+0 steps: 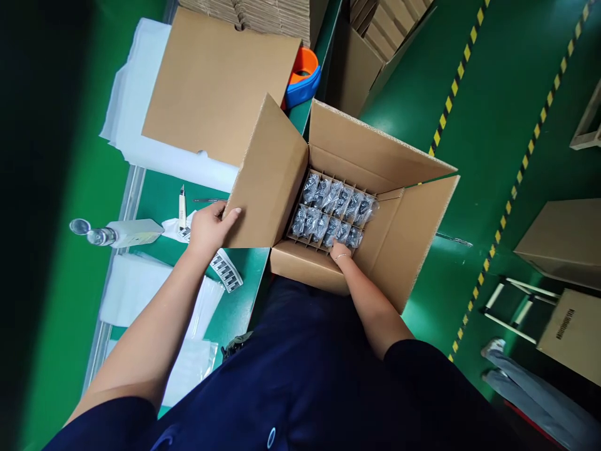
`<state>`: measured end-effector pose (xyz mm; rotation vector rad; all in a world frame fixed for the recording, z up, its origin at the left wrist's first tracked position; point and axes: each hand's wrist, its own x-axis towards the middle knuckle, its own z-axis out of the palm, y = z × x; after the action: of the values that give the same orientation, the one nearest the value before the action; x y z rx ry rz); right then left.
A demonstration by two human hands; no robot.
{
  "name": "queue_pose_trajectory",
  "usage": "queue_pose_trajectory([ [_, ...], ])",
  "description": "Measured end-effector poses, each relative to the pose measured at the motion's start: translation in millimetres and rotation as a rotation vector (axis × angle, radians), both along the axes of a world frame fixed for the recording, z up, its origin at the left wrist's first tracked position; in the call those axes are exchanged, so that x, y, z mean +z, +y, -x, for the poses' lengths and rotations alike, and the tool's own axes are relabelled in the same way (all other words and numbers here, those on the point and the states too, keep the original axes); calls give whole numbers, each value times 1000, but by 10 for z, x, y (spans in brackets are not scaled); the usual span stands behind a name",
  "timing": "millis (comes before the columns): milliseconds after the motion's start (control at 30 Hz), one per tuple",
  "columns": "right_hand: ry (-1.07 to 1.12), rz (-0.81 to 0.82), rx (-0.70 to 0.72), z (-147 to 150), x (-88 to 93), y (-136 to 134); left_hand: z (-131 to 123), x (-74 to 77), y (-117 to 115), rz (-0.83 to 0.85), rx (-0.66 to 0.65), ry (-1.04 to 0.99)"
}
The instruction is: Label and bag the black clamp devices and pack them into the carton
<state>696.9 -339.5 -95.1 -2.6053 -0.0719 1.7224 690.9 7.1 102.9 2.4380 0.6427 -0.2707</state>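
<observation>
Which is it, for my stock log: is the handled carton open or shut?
The carton is open: flaps spread, bagged items showing inside.

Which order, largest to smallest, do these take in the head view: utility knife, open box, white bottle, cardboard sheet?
1. Open box
2. Cardboard sheet
3. White bottle
4. Utility knife

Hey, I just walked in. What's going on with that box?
A person's left hand holds a flap of an open cardboard box. The right hand reaches inside, at the near row of clear-bagged items; whether it grasps one is unclear. The bags sit in two rows among cardboard dividers. A utility knife lies on the green workbench alongside.
</observation>
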Motion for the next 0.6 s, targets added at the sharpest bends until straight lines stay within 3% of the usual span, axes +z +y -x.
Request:
queue_pose_trajectory([
  [100, -41, -39, 44, -45, 20, 158, -1, 11, -11, -12, -3, 3],
  [267, 7, -23, 97, -240, -96, 423, -11, 34, -26, -31, -12, 23],
  [600, 42, 41, 116, -298, -148, 480, -20, 31, -23, -25, -2, 27],
])
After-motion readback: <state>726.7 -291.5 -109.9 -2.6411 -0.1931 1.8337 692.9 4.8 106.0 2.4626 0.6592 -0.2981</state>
